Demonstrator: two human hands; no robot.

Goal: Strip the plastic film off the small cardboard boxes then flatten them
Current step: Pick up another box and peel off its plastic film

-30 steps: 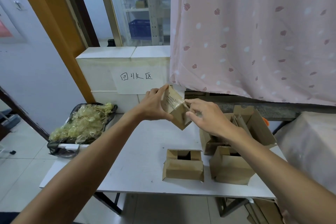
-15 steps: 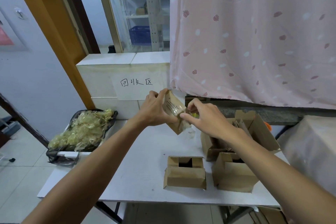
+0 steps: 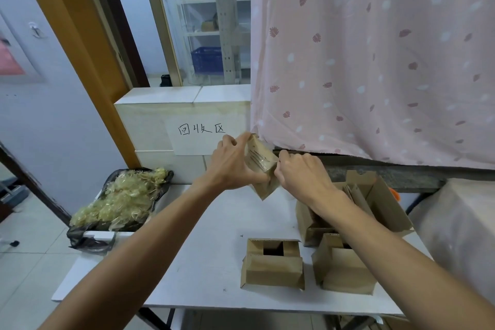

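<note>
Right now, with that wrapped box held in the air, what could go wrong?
The left hand alone holds the film-wrapped box above the table; a hard tug from the right hand, pinching the plastic film at its edge, might yank it free. The right forearm hangs over the open cardboard box and could bump it.

A pink leaf-print curtain is hanging beyond the far edge of the white table, a paper sign with 3 handwritten characters is sticking to the tiled ledge rising at the far-left corner, and a blue crate is sitting among metal shelving behind that ledge.
</note>
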